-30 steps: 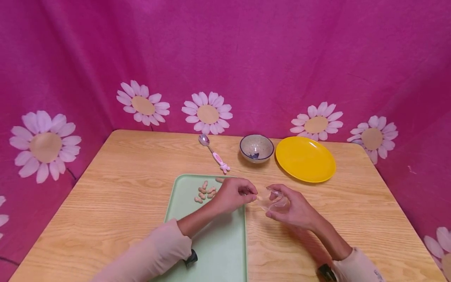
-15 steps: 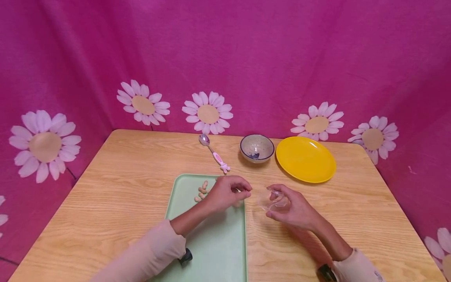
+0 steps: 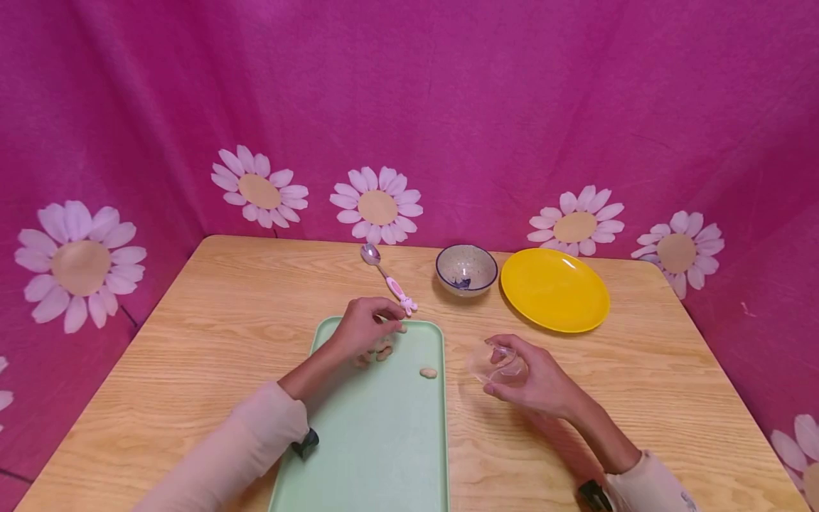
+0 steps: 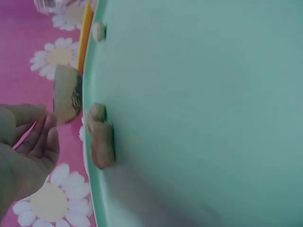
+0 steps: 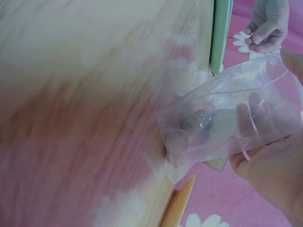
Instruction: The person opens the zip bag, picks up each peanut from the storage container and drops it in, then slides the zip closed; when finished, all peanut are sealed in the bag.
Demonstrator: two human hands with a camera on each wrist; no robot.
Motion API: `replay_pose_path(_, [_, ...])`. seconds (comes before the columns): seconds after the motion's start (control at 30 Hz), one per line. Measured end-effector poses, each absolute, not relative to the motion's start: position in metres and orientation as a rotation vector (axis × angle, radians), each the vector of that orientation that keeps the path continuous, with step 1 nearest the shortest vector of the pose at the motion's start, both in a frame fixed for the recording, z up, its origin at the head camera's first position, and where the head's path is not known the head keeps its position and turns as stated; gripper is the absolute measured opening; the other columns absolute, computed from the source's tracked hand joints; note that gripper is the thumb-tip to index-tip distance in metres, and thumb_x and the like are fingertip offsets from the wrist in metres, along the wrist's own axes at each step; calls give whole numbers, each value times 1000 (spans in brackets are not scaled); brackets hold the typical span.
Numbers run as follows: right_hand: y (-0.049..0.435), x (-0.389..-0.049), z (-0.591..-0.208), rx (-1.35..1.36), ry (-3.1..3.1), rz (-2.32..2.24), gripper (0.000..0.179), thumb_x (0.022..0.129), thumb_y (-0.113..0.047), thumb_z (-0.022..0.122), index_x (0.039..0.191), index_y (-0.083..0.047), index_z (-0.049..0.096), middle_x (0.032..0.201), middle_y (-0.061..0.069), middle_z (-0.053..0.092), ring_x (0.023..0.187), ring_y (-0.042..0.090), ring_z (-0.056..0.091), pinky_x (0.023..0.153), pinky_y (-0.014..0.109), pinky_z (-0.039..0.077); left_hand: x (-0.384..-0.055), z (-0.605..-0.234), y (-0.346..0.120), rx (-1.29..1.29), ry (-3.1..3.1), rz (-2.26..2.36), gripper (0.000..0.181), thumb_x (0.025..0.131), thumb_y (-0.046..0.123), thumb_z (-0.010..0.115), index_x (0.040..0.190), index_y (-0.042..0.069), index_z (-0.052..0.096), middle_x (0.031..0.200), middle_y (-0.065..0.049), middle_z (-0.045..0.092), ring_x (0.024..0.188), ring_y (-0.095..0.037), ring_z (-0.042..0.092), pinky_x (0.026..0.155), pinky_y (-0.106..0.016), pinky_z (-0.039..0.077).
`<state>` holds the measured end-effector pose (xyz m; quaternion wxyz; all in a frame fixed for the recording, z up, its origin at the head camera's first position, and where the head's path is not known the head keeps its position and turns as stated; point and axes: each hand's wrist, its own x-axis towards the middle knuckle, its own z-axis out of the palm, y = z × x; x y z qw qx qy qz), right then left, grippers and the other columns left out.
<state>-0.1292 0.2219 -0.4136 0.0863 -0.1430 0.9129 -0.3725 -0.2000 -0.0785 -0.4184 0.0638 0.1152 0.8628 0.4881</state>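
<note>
My left hand [image 3: 367, 327] hovers over the far end of the green tray [image 3: 365, 434], fingers loosely bent, with nothing visible between thumb and fingertips. Close by its fingertips lies a peanut [image 3: 403, 328]. Several more peanuts [image 3: 384, 352] are partly hidden beneath the hand; in the left wrist view, peanuts [image 4: 102, 144] sit near the tray rim. A single peanut [image 3: 428, 372] rests by the tray's right side. To the right of the tray, my right hand [image 3: 534, 377] holds a clear plastic bag [image 5: 227, 113] between thumb and fingers; brownish shapes show in or through it.
Beyond the tray lies a spoon [image 3: 395, 286] with a pink rabbit handle. A speckled bowl [image 3: 466, 267] with a blue rim stands at the back, beside a yellow plate [image 3: 555, 290]. A pink flowered curtain [image 3: 409, 107] closes off the table's far edge.
My left hand has drawn away from the bag, moving left and back over the tray. The peanut on the tray's right side is now uncovered. The right hand stays put with the bag.
</note>
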Motion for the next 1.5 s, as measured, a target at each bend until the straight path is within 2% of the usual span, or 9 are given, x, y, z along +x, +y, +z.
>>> replay_pose_path(0.3, [223,-130,-414,-429,2721,-1091,69,74,-39,79,132,-22,47,106,-3,61,103,19,56,94,50,47,-212,-426,-80,360,2671,1269,13,82,9,72,95,10,75,89,-1,72,87,-16,61,83,-33,51])
replay_pose_path(0.6, [223,-129,-412,-455,2741,-1088,68,73,-39,80,131,-21,48,104,-4,62,101,18,57,94,48,47,-211,-431,-73,400,2703,1239,10,85,2,67,87,7,75,85,-3,71,79,-15,58,76,-30,52])
replay_pose_path(0.8, [222,-129,-412,-445,2730,-1086,69,73,-40,79,131,-22,48,105,-4,62,102,19,56,94,50,46,-209,-433,-70,391,2705,1229,8,84,2,68,84,7,75,79,-4,69,71,-14,56,69,-26,49])
replay_pose_path(1.13, [221,-130,-414,-445,2732,-1081,68,74,-40,79,131,-21,48,105,-4,62,102,19,56,94,49,47,-206,-432,-66,420,2727,1238,8,84,3,68,87,7,75,81,-4,70,71,-13,55,67,-24,48])
replay_pose_path(1.33, [221,-129,-414,-457,2734,-1087,68,74,-39,79,131,-20,48,104,-4,62,101,18,56,93,48,47,-197,-422,-57,568,2762,1216,8,82,4,71,88,7,75,84,-4,71,76,-12,59,71,-27,49])
replay_pose_path(1.5, [220,-129,-413,-448,2725,-1095,67,74,-39,79,131,-22,48,104,-4,62,101,18,56,93,47,47,-187,-413,-47,647,2724,1203,10,83,6,70,92,9,75,86,-2,71,77,-11,61,71,-24,50])
